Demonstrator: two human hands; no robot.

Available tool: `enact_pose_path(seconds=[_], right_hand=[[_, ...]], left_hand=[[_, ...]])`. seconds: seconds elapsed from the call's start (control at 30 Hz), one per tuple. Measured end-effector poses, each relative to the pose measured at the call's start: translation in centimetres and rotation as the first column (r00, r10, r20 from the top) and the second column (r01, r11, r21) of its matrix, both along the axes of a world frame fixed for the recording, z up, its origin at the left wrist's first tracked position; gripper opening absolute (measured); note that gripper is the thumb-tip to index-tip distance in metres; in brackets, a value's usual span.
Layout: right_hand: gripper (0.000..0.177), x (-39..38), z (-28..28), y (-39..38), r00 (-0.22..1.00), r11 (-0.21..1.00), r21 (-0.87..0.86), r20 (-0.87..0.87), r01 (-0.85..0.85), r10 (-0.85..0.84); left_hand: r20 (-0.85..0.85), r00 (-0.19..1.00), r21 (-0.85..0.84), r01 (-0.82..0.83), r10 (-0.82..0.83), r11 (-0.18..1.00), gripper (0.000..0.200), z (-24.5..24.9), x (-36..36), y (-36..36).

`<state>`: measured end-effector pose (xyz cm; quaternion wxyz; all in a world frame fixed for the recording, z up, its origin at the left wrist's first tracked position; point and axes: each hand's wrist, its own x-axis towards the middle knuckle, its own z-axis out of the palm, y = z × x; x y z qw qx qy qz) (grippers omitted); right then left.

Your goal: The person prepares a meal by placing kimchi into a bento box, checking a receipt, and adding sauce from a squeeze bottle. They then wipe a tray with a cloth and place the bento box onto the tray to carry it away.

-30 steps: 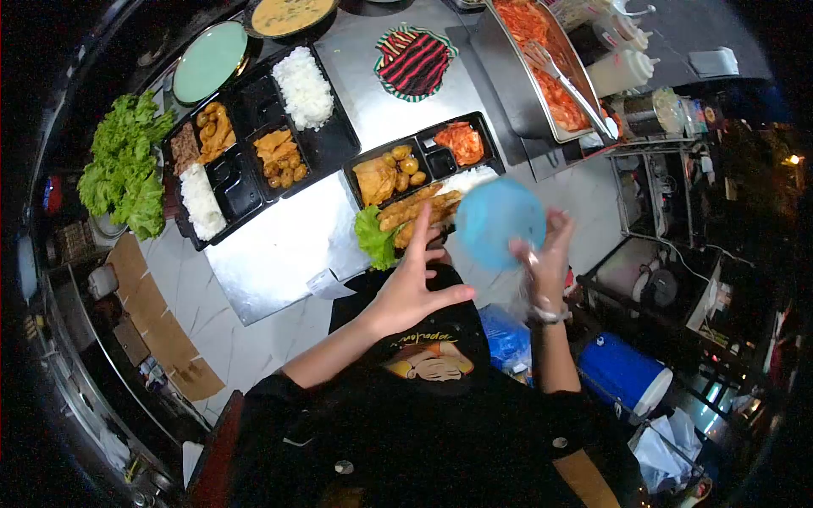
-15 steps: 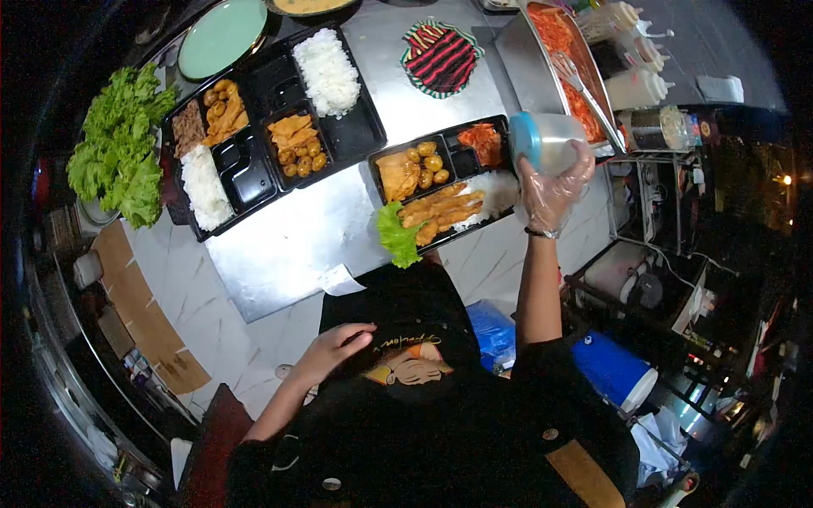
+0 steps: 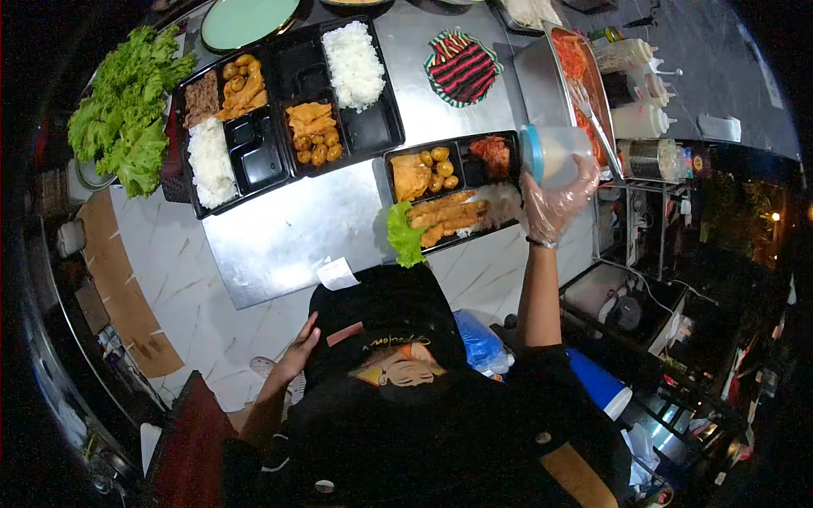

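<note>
My right hand point(image 3: 559, 199), in a clear plastic glove, is wrapped round a translucent shaker with a blue rim point(image 3: 555, 157). It is tilted sideways at the right end of a black food tray point(image 3: 517, 222). That tray holds fried strips point(image 3: 445, 218) on rice, small round potatoes point(image 3: 444, 168), kimchi point(image 3: 489, 156) and a lettuce leaf point(image 3: 405, 234). A greyish blur covers the rice beside the shaker. My bare left hand point(image 3: 301, 345) is low beside the dark apron, holding nothing, its fingers partly spread.
Two black trays point(image 3: 292, 169) with rice and sides stand at the upper left, near lettuce point(image 3: 127, 110). A striped cloth point(image 3: 463, 69) lies on the metal table point(image 3: 296, 229). A metal bin with tongs point(image 3: 584, 97) and squeeze bottles point(image 3: 639, 118) are at the upper right.
My left hand has moved left and away from the front of the apron. My right hand stays at the tray's right end with the shaker. The whole view has shifted slightly.
</note>
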<state>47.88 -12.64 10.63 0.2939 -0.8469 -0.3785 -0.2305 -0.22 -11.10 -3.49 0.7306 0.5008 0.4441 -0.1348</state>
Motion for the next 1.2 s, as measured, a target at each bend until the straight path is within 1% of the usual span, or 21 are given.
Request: enact_pose_path(seconds=[0.07,0.13,0.17,0.23,0.3,0.33,0.43,0.5,0.53,0.57,0.6,0.63,0.7,0.8,0.9,0.93,0.97,1.03,1.1,1.17,1.2], right_hand=[[0.069,-0.4,0.4,0.2,0.998,0.998,-0.006,-0.035,-0.06,0.06],[0.072,-1.9,0.9,0.4,0.987,0.982,0.144,-0.084,-0.122,0.135],[0.072,-2.8,0.6,0.6,0.987,0.982,0.145,-0.084,-0.123,0.136],[0.073,-4.5,-0.4,1.0,0.92,0.93,0.266,-0.228,-0.255,0.318],[0.071,-5.4,-1.8,1.2,0.911,0.94,0.176,-0.246,-0.294,0.331],[0.069,-6.7,-1.1,1.7,0.91,0.954,0.117,-0.288,-0.276,0.299],[0.069,-6.6,-2.3,2.2,0.908,0.94,0.184,-0.259,-0.288,0.329],[0.07,-6.9,-2.3,2.2,0.918,0.949,0.155,-0.251,-0.275,0.307],[0.071,-7.0,-2.3,2.4,0.929,0.956,0.131,-0.236,-0.262,0.287],[0.071,-7.0,-2.2,2.6,0.937,0.962,0.105,-0.22,-0.253,0.27],[0.073,-6.7,-2.5,2.4,0.926,0.945,0.111,-0.191,-0.309,0.325],[0.073,-6.9,-2.3,2.5,0.924,0.943,0.111,-0.193,-0.314,0.33],[0.07,-7.8,-1.7,2.5,0.836,0.887,0.176,-0.297,-0.427,0.462],[0.07,-8.0,-1.3,2.3,0.872,0.919,0.117,-0.291,-0.376,0.394],[0.07,-7.1,-1.8,2.2,0.889,0.938,0.186,-0.309,-0.293,0.339],[0.07,-6.7,-1.4,2.2,0.937,0.966,0.123,-0.243,-0.226,0.25],[0.07,-6.7,-1.1,2.2,0.937,0.966,0.124,-0.242,-0.226,0.251],[0.069,-7.1,-0.6,2.3,0.942,0.969,-0.031,-0.242,-0.246,0.231],[0.069,-6.7,-1.2,2.6,0.955,0.976,0.021,-0.201,-0.216,0.216],[0.067,-7.4,-0.9,2.8,0.935,0.957,-0.009,-0.217,-0.289,0.28],[0.065,-7.1,-1.4,2.6,0.946,0.955,-0.005,-0.137,-0.297,0.293]], left_hand=[[0.003,1.0,0.008,-0.02,0.02,1.0,0.06,-2.0,-0.8,-0.5],[-0.002,0.999,0.008,-0.044,0.044,0.999,0.061,-1.9,-0.9,-1.1],[-0.032,0.997,-0.019,-0.064,0.064,0.998,0.062,-2.0,-0.8,-1.2],[-0.057,0.995,-0.042,-0.087,0.084,0.995,0.063,-1.2,-0.1,-1.0],[-0.084,0.992,-0.062,-0.102,0.096,0.993,0.065,-0.6,0.4,-1.1],[-0.083,0.991,-0.058,-0.111,0.106,0.992,0.065,-0.4,0.4,-1.2],[-0.092,0.989,-0.076,-0.12,0.113,0.99,0.066,-1.1,-0.6,-2.7],[-0.042,0.98,-0.115,-0.2,0.197,0.973,0.067,-3.7,-2.2,-4.1],[-0.041,0.979,-0.112,-0.204,0.2,0.973,0.067,-3.3,-2.1,-3.9],[-0.063,0.986,-0.067,-0.158,0.154,0.985,0.068,-2.3,-1.9,-3.7],[-0.087,0.99,-0.023,-0.114,0.112,0.993,0.068,-1.7,-1.6,-3.8],[-0.088,0.989,-0.023,-0.119,0.117,0.993,0.068,-2.0,-1.7,-4.2],[-0.081,0.983,-0.063,-0.168,0.162,0.984,0.068,-2.7,-2.3,-4.6],[-0.063,0.975,-0.107,-0.218,0.213,0.97,0.068,-3.6,-2.6,-5.3],[0.009,0.97,-0.145,-0.238,0.242,0.96,0.067,-4.3,-2.9,-5.3],[0.012,0.97,-0.145,-0.24,0.244,0.96,0.067,-4.6,-2.8,-5.6],[0.006,0.96,-0.172,-0.273,0.278,0.946,0.067,-4.9,-2.9,-5.8],[0.001,0.957,-0.195,-0.284,0.29,0.939,0.066,-4.5,-2.8,-5.2],[-0.047,0.954,-0.214,-0.298,0.295,0.93,0.067,-3.1,-2.0,-4.8],[-0.065,0.961,-0.184,-0.277,0.269,0.943,0.067,-2.0,-1.0,-4.7],[-0.084,0.966,-0.154,-0.253,0.243,0.955,0.068,-1.6,-1.0,-4.2]])
